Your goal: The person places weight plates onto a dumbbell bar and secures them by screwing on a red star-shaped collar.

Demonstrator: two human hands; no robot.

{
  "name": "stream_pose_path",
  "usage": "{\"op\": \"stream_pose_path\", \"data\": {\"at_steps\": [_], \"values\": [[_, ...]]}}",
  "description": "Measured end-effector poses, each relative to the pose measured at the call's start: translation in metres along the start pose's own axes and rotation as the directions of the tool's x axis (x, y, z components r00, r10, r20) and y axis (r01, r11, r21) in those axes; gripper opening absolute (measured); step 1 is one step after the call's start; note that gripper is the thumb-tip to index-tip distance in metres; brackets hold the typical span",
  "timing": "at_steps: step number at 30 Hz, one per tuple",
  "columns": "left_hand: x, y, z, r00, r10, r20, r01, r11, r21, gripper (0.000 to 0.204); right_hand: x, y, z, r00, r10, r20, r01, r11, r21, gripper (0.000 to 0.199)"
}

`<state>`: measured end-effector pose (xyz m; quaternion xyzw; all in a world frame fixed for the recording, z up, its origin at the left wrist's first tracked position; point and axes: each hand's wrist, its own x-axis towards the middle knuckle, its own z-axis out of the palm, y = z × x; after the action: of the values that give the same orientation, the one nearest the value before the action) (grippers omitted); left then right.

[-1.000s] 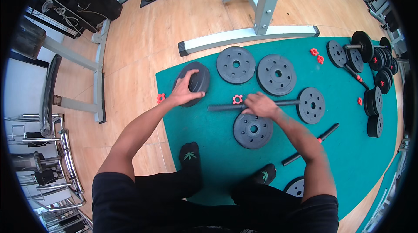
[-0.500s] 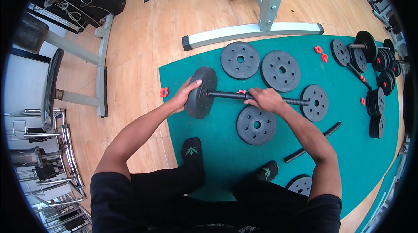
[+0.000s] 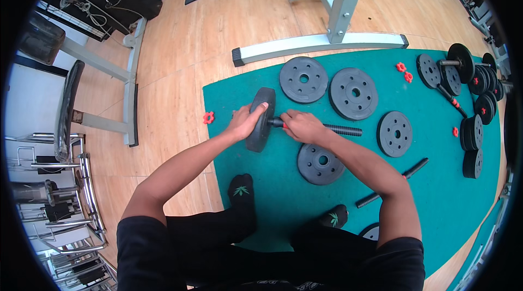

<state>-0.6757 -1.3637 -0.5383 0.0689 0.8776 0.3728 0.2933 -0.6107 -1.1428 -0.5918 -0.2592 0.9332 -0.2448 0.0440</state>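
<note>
My left hand (image 3: 244,123) is wrapped round the outer side of a black weight plate (image 3: 260,134), thumb over its rim. The plate stands on edge, threaded on a black dumbbell bar (image 3: 346,130). Closed round the bar's middle, my right hand (image 3: 303,126) sits just right of the plate, with a bit of red showing beside the fingers. The bar's threaded right end is bare; its left end is hidden by the plate and my left hand. Beneath my right forearm lies a flat weight plate (image 3: 318,168).
Plates lie farther off on the green mat (image 3: 294,212), including a large plate (image 3: 353,95). A second bar (image 3: 417,167) is at right. Red star nuts (image 3: 208,118) lie about. Stacked plates (image 3: 471,133) line the right edge. A grey machine frame (image 3: 321,45) crosses behind.
The bar has slid leftward through the plate, bringing its middle and my right hand close to the plate. The plate has shifted slightly right and turned more edge-on.
</note>
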Motion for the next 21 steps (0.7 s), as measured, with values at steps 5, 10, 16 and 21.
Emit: {"op": "stream_pose_path", "data": {"at_steps": [5, 10, 16, 21], "values": [[-0.002, -0.002, -0.005, 0.973, -0.228, 0.033, 0.226, 0.973, 0.053, 0.096, 0.023, -0.006, 0.003, 0.998, -0.054, -0.038, 0.042, 0.961, -0.272, 0.016], [-0.018, -0.011, -0.004, 0.961, -0.266, 0.081, 0.276, 0.948, -0.159, 0.102, 0.043, -0.011, -0.005, 0.959, -0.177, -0.221, 0.065, 0.897, -0.438, 0.017], [-0.048, -0.001, 0.015, 0.884, -0.403, 0.237, 0.467, 0.738, -0.487, 0.107, 0.054, -0.011, 0.007, 0.993, -0.072, -0.095, 0.051, 0.978, -0.2, 0.028], [-0.067, -0.011, 0.026, 0.904, -0.308, 0.298, 0.427, 0.58, -0.694, 0.107, 0.037, -0.005, -0.012, 0.997, 0.077, -0.004, -0.077, 0.996, 0.046, 0.03]]}}
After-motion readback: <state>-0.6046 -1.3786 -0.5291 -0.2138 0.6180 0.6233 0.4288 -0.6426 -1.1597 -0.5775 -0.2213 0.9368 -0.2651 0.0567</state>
